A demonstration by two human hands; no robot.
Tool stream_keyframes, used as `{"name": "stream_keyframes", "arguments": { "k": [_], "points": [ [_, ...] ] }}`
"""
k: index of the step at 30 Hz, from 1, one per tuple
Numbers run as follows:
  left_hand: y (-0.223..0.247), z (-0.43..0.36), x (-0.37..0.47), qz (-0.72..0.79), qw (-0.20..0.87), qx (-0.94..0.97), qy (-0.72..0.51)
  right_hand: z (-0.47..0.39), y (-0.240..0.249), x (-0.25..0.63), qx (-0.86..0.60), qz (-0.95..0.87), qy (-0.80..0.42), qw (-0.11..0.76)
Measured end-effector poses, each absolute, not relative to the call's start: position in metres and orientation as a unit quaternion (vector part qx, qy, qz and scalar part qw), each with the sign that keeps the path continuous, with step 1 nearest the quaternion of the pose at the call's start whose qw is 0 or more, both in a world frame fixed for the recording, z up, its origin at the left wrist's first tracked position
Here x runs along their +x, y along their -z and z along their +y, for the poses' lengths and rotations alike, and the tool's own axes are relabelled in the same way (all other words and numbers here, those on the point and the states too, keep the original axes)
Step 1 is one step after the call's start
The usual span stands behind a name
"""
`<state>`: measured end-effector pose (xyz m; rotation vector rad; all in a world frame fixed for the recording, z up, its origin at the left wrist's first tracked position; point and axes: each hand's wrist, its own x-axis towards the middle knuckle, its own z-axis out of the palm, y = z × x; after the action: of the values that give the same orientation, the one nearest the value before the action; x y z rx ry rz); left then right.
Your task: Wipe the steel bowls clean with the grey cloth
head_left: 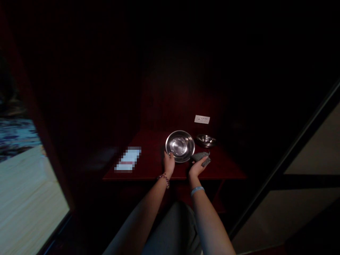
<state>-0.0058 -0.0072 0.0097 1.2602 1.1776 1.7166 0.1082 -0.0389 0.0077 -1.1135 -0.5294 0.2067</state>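
A round stainless steel bowl (pixel 178 144) is held tilted above a dark red shelf (pixel 148 166), its shiny inside facing me. My left hand (pixel 169 163) is closed on the bowl's lower left rim, thumb on the inner side. At the bowl's lower right, my right hand (pixel 198 166) holds a grey cloth (pixel 201 156), which reaches up to the bowl's edge. Some of the right fingers are hidden under the cloth. Behind the right hand, a small stack of steel bowls (pixel 206 140) rests on the shelf.
A blurred pale rectangular item (pixel 128 159) lies on the shelf's left side. On the back wall is a white socket plate (pixel 202 119). Dark panels enclose both sides. A pale wooden surface (pixel 29 198) shows at the far left. My legs are below the shelf's front edge.
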Motion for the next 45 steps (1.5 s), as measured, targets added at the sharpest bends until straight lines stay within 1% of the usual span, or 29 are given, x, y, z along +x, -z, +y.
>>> {"name": "stream_keyframes", "arguments": {
  "k": [3, 5, 12, 16, 22, 28, 31, 36, 41, 45],
  "points": [
    [-0.011, -0.009, -0.006, 0.466, 0.343, 0.501, -0.643, -0.041, -0.014, 0.106, -0.524, -0.185, -0.06, 0.829],
    [-0.012, -0.01, -0.006, 0.469, 0.342, 0.512, -0.633, -0.043, -0.017, 0.105, -0.52, -0.184, -0.036, 0.834],
    [-0.014, -0.014, -0.005, 0.481, 0.337, 0.536, -0.606, -0.047, -0.018, 0.101, -0.471, -0.292, -0.029, 0.832],
    [-0.014, -0.014, -0.006, 0.487, 0.338, 0.547, -0.591, -0.047, -0.018, 0.099, -0.431, -0.365, -0.07, 0.822],
    [-0.013, -0.013, -0.005, 0.494, 0.336, 0.556, -0.578, -0.048, -0.017, 0.095, -0.411, -0.452, -0.145, 0.778],
    [-0.011, -0.011, -0.004, 0.474, 0.334, 0.563, -0.59, -0.049, -0.019, 0.092, -0.396, -0.473, -0.22, 0.755],
    [-0.01, -0.01, -0.004, 0.476, 0.337, 0.563, -0.585, -0.051, -0.02, 0.093, -0.405, -0.465, -0.231, 0.753],
    [-0.007, -0.009, -0.005, 0.456, 0.334, 0.57, -0.596, -0.048, -0.018, 0.094, -0.408, -0.478, -0.193, 0.753],
    [-0.01, -0.01, -0.005, 0.462, 0.333, 0.571, -0.591, -0.043, -0.011, 0.097, -0.423, -0.503, -0.176, 0.733],
    [-0.014, -0.014, -0.005, 0.471, 0.333, 0.569, -0.586, -0.042, -0.006, 0.101, -0.506, -0.495, -0.084, 0.702]
  ]
}}
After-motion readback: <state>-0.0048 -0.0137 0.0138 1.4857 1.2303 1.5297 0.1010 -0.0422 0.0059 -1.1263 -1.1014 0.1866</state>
